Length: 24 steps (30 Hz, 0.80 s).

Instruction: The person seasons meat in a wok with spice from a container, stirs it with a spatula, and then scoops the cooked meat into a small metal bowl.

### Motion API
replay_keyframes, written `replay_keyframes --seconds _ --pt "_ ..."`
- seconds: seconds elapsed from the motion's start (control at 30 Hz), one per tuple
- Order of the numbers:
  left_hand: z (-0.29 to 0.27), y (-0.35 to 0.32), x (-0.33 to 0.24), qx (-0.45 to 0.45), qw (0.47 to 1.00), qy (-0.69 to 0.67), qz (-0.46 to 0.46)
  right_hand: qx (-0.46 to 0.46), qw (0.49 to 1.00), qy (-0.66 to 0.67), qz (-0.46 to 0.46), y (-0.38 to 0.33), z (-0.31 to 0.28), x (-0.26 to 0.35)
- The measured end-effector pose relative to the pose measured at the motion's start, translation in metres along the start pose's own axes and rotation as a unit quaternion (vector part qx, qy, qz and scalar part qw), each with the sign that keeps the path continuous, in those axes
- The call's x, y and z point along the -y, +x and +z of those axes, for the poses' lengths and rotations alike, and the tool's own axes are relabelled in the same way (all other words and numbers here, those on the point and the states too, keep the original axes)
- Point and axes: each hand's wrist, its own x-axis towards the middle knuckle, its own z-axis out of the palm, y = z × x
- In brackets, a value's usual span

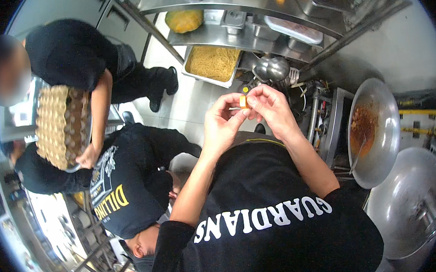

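Both my hands are raised in front of my chest, fingertips meeting around a small orange and white block. It looks like a little box, but its exact kind is too small to make out. My left hand pinches it from the left between thumb and fingers. From the right, my right hand grips it with thumb and forefinger. Fingers cover part of its sides. Just beyond the fingertips shows a small yellow round spot.
Ahead, a metal shelf stands above a tray of noodles. On my right are a large wok with reddish sauce and another wok. At left, one person carries egg trays; another bends close beside my left arm.
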Motion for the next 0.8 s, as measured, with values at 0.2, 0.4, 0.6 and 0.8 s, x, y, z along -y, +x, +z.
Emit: replay_keyframes --seconds 0.2,0.4,0.6,0.8 --pt "0.014 0.012 0.0 0.003 0.999 -0.043 -0.026 -0.073 0.88 -0.368 -0.29 -0.015 -0.011 0.028" --pt "0.022 0.017 -0.013 -0.003 1.0 0.027 -0.006 -0.085 0.87 -0.398 -0.279 -0.006 -0.019 0.028" --pt "0.024 0.021 -0.023 -0.012 0.912 0.361 0.192 -0.062 0.932 -0.311 -0.174 -0.002 -0.023 0.031" --pt "0.013 0.026 -0.03 0.057 0.896 0.415 0.144 0.029 0.94 -0.301 -0.161 0.006 -0.032 0.03"
